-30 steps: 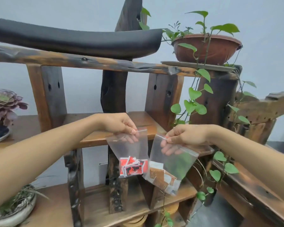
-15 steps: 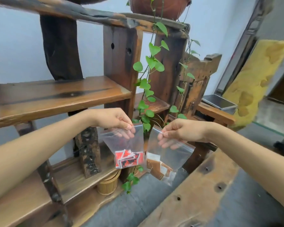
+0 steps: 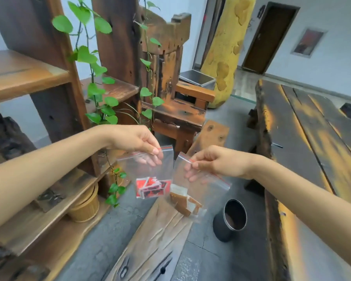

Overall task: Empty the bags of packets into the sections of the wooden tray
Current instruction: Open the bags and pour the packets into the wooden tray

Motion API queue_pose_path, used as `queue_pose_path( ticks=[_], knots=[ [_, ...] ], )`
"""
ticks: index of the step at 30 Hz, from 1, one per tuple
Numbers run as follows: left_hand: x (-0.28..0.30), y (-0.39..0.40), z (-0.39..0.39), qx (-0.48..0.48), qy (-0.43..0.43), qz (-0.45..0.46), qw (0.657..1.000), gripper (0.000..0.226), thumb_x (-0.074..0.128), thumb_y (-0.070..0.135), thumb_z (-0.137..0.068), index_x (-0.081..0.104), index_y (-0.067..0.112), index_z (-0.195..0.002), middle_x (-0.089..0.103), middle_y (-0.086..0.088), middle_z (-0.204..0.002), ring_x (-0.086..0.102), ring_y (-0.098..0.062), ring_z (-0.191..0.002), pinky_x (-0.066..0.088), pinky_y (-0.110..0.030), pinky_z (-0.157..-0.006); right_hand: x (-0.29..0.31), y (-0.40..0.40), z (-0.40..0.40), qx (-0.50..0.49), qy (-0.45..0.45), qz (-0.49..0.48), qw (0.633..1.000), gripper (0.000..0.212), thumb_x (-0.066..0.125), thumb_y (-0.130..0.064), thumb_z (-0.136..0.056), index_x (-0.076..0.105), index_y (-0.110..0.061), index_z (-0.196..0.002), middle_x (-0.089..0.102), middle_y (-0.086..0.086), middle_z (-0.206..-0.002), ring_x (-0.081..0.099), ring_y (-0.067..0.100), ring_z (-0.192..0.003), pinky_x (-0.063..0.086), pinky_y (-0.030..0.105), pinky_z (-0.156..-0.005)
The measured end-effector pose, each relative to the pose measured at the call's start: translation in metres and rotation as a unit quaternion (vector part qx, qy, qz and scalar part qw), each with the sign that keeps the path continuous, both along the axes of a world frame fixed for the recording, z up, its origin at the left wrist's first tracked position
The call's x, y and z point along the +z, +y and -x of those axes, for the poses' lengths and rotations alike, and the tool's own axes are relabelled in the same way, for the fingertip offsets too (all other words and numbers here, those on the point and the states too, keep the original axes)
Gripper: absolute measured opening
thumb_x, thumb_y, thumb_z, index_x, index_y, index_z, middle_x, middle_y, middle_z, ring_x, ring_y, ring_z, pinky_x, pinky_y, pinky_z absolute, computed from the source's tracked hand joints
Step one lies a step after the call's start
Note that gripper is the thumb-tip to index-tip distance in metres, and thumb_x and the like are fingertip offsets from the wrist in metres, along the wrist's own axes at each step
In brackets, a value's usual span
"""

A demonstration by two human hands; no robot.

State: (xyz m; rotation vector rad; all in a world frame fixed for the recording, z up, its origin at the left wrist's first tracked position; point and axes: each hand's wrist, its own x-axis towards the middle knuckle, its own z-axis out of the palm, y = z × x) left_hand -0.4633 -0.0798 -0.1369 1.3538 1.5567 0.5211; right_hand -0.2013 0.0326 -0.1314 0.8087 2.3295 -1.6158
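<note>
**Above the wooden bench, both bags still full**

Over the bench (image 3: 156, 236), the left hand (image 3: 134, 140) pinches the bag of red packets (image 3: 150, 171); the right hand (image 3: 215, 163) pinches the bag of brown packets (image 3: 193, 191). Nothing is emptied; no tray is visible. Since a second ago, the view has swung from the shelf (image 3: 18, 74) toward the long table (image 3: 312, 138).

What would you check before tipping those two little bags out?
1. Left hand pinches the bag of red packets by its top: ok.
2. Right hand pinches the bag of brown packets by its top: ok.
3. Bags opened: cannot tell.
4. Packets settled at the bottom of both bags: ok.
5. Wooden tray in sight to pour into: not ok, none visible.
6. Both bags held over a bench and floor, not a tray: not ok.
</note>
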Motion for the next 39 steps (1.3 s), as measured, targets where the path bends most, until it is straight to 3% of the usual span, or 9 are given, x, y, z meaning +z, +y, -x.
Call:
queue_pose_path(
  ticks=[2,9,17,22,26,29,35,39],
  knots=[
    [-0.006,0.012,-0.026,-0.022,-0.006,0.005,1.0,0.022,0.056,0.008,-0.101,0.071,-0.001,-0.115,0.078,-0.014,-0.107,0.075,-0.026,-0.103,0.062,-0.024,-0.075,-0.01,-0.005,-0.032,-0.042,0.009,0.007,0.999,0.027,0.045,-0.011,-0.108,0.063,0.004,-0.122,0.074,0.018,-0.12,0.073,0.021,-0.11,0.06,0.027,-0.087],
    [-0.036,0.042,-0.122,-0.124,0.013,0.031,0.992,0.021,0.055,0.011,-0.102,0.07,0.002,-0.114,0.079,-0.01,-0.107,0.076,-0.022,-0.102,0.061,-0.029,-0.084,-0.062,-0.033,-0.151,-0.194,0.028,0.035,0.98,0.026,0.045,-0.011,-0.108,0.065,0.002,-0.118,0.075,0.015,-0.115,0.074,0.015,-0.103,0.059,0.02,-0.072],
    [-0.085,0.042,-0.241,-0.223,-0.01,0.088,0.971,0.019,0.054,0.009,-0.102,0.07,0.004,-0.11,0.079,-0.01,-0.108,0.075,-0.019,-0.102,0.061,-0.023,-0.082,-0.111,-0.09,-0.28,-0.304,-0.004,0.037,0.952,0.027,0.043,-0.012,-0.109,0.065,0.0,-0.119,0.075,0.013,-0.115,0.073,0.02,-0.107,0.059,0.032,-0.088],
    [-0.105,0.03,-0.315,-0.272,-0.013,0.103,0.957,0.02,0.053,0.007,-0.103,0.07,0.002,-0.111,0.078,-0.012,-0.109,0.077,-0.014,-0.095,0.058,-0.017,-0.071,-0.126,-0.138,-0.353,-0.375,-0.017,0.049,0.926,0.027,0.043,-0.012,-0.109,0.067,-0.003,-0.118,0.076,0.005,-0.11,0.075,0.01,-0.099,0.061,0.028,-0.083],
    [-0.122,0.021,-0.369,-0.321,-0.012,0.112,0.941,0.021,0.053,0.008,-0.103,0.07,0.001,-0.113,0.078,-0.01,-0.108,0.075,-0.019,-0.103,0.058,-0.018,-0.073,-0.144,-0.177,-0.405,-0.412,-0.032,0.047,0.909,0.027,0.044,-0.013,-0.109,0.068,-0.006,-0.118,0.076,0.003,-0.113,0.075,0.011,-0.103,0.06,0.041,-0.093],
    [-0.138,0.017,-0.407,-0.359,-0.005,0.12,0.926,0.022,0.053,0.01,-0.103,0.069,0.001,-0.115,0.078,-0.01,-0.11,0.075,-0.017,-0.104,0.058,-0.017,-0.072,-0.156,-0.207,-0.436,-0.437,-0.046,0.043,0.897,0.027,0.044,-0.014,-0.109,0.069,-0.009,-0.117,0.075,0.002,-0.115,0.073,0.01,-0.106,0.061,0.037,-0.091],
    [-0.183,0.013,-0.468,-0.433,0.003,0.158,0.888,0.02,0.054,0.011,-0.103,0.07,0.005,-0.113,0.077,-0.009,-0.113,0.074,-0.017,-0.107,0.06,-0.024,-0.087,-0.189,-0.255,-0.476,-0.507,-0.068,0.065,0.856,0.026,0.044,-0.015,-0.109,0.066,-0.008,-0.119,0.074,0.002,-0.118,0.072,0.006,-0.106,0.062,0.031,-0.089],
    [-0.208,0.014,-0.501,-0.481,0.008,0.169,0.86,0.019,0.053,0.011,-0.103,0.072,0.007,-0.107,0.078,-0.01,-0.111,0.074,-0.018,-0.107,0.058,-0.019,-0.079,-0.208,-0.281,-0.493,-0.553,-0.074,0.095,0.825,0.026,0.044,-0.016,-0.109,0.065,-0.01,-0.123,0.072,0.0,-0.121,0.07,0.008,-0.111,0.06,0.03,-0.09]
  ],
)
